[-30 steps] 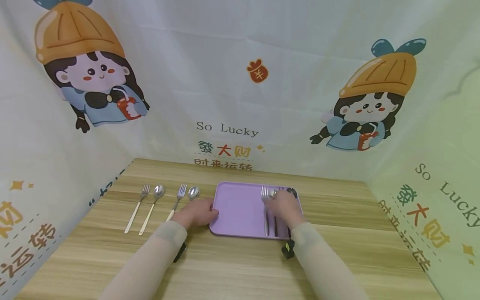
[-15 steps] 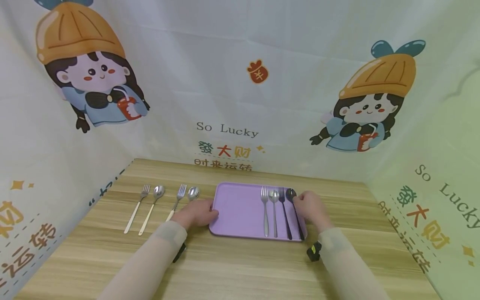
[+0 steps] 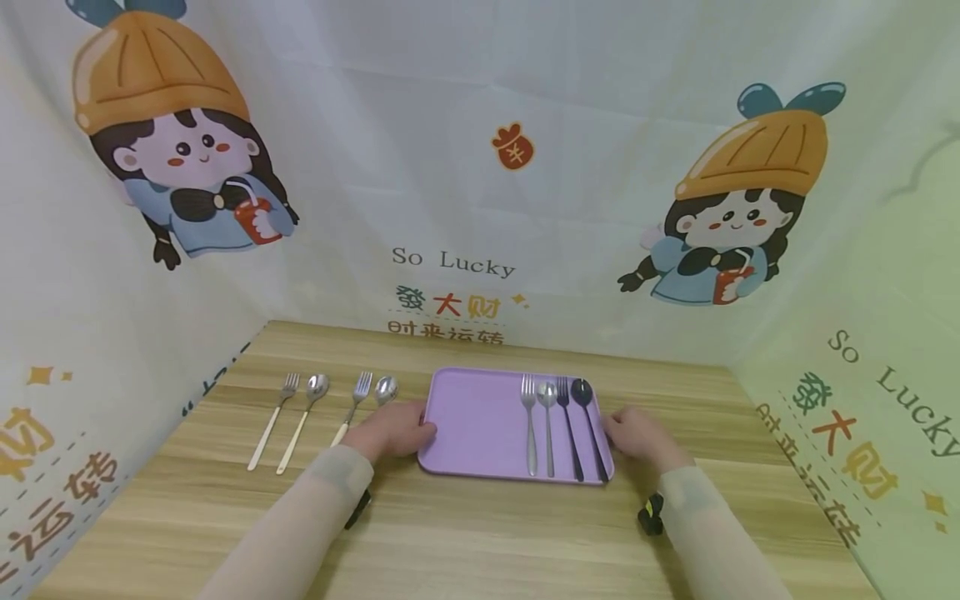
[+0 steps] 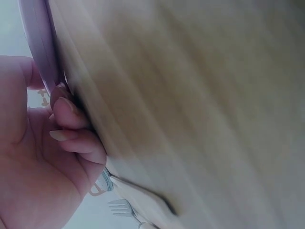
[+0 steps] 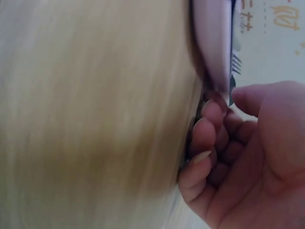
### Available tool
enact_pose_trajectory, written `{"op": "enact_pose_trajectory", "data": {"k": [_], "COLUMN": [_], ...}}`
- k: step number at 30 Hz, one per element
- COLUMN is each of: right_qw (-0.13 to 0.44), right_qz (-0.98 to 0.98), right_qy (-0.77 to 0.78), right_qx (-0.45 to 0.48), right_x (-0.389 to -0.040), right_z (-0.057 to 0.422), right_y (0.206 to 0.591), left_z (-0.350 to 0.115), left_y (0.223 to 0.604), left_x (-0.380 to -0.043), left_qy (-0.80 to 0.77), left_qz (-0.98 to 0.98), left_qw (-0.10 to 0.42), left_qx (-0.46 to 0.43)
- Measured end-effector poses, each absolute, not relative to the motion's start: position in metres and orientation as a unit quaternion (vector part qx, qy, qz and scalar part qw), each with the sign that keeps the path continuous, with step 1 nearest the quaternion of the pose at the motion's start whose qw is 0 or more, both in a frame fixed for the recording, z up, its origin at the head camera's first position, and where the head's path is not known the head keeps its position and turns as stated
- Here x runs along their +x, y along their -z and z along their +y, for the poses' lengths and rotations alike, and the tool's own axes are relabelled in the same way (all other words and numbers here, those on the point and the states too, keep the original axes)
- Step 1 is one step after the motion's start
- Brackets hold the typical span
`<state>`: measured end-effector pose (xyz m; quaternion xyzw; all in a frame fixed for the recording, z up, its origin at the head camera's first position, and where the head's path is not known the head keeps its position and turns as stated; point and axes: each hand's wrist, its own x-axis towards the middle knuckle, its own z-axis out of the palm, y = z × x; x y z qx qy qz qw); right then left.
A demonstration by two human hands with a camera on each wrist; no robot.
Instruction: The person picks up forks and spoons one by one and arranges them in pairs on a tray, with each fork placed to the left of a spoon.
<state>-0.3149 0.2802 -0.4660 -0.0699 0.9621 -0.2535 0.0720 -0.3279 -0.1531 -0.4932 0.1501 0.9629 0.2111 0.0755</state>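
Between the two hands lies a purple tray on the wooden table. My left hand grips its left edge; the left wrist view shows the thumb over the rim and curled fingers low against the table. At the opposite edge, my right hand pinches the rim, with curled fingers beneath it and the thumb at its top. On the tray's right side a silver fork, a silver spoon, a black fork and a black spoon lie side by side.
Left of the tray, a fork and a spoon with pale handles lie on the table. Another fork and spoon sit beside my left hand, which partly covers them. A printed cloth encloses the table's back and sides.
My right hand has moved right, from over the cutlery past the black spoon to the tray's right edge. My left hand has stayed at the left edge.
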Motion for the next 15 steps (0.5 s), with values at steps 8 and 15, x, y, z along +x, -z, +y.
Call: {"op": "enact_pose_trajectory", "data": {"k": [8,15], "right_qw": [0.143,0.177], "right_qz": [0.942,0.934], "right_qy": [0.280,0.286], "right_qx": [-0.115,-0.122], "right_x": [-0.345,-0.326], "right_z": [0.305,0.292], "right_y": [0.499,0.470], "left_z": [-0.153,-0.158], "left_y": [0.502,0.473], "left_x": [-0.336,-0.319], "left_qy": [-0.221,-0.282], "left_qz": [0.959,0.940], "left_qw": [0.079,0.096], "left_qx": [0.162,0.164]}}
